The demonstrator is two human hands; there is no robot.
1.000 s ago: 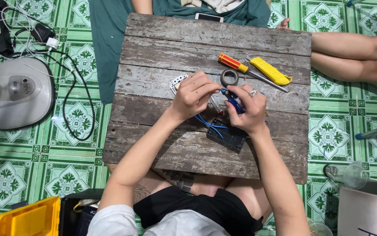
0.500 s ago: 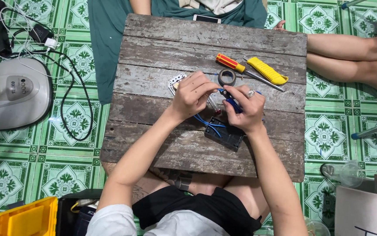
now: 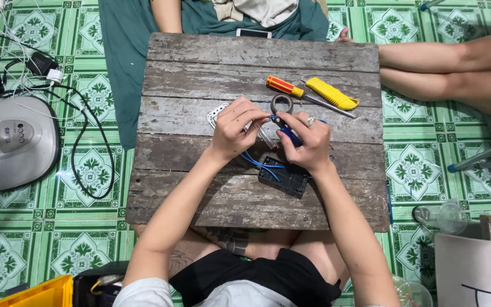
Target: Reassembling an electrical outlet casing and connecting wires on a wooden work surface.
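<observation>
Left hand: Our left hand [image 3: 237,128] is curled, with the fingertips pressed together on a small piece above the blue wires [image 3: 257,162]. We cannot tell just what the piece is. It looks like we pinch it so it keeps from slipping.
Right hand: Our right hand [image 3: 308,142] is closed around a blue-handled tool [image 3: 288,133], and its tip points to the spot the left hand pinches.
Blue wires: They run from between our hands down to the dark box [image 3: 284,177], which lies on the wooden table [image 3: 200,74] just under our right hand.
White plate: A white plate with holes [image 3: 218,113] peeks out beside the left hand.
Spare tools: The tape roll [image 3: 282,103], the red screwdriver [image 3: 291,90] and the yellow knife [image 3: 332,94] lie just past our hands, near enough to grab.
Other person: Someone's legs [image 3: 444,62] lie by the table's far corner.
</observation>
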